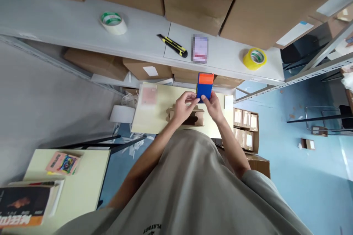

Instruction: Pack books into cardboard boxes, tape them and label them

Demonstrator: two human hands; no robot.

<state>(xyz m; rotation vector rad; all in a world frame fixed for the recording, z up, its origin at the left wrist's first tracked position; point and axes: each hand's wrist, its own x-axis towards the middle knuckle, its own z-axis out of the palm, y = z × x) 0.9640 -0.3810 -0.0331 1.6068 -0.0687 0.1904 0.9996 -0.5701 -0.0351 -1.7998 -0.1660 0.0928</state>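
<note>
A small flat box (204,91), blue with an orange top end, is held upright over the pale yellow table (162,123). Around its right edge my right hand (213,109) is closed, with the thumb on the blue face. My left hand (184,108) pinches at the lower left corner, its thumb and fingertips meeting the edge there. Just below the hands, an open brown cardboard box (200,117) lies on the table, partly covered by my left hand and wrist.
On the grey shelf (143,40) ahead are white tape (113,24), a yellow-black utility knife (173,46), a blurred phone-like item (200,49) and yellow tape (255,58). Large cartons (193,7) stand behind. Packed small boxes (246,128) sit right; a side table (91,176) holds books.
</note>
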